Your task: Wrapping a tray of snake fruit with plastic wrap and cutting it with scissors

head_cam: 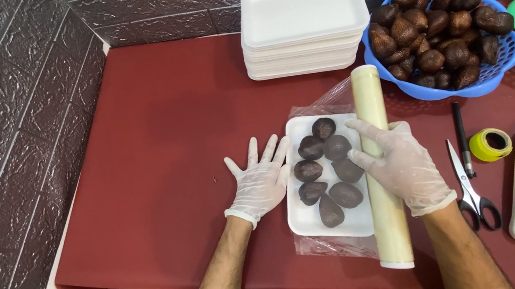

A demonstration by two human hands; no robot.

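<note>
Right now we rest our right hand (401,165) on the roll of cling film (380,165), fingers curled loosely over it, not clenched; its long axis runs from the desk's near edge toward the far edge, just right of the white foam tray (345,219) of dark fruit (325,168). Our left hand (261,180) lies open and flat, fingers spread, against the tray's left rim. A clear film sheet (332,245) lies under the tray, so the tray sits between both hands, toward the near edge
</note>
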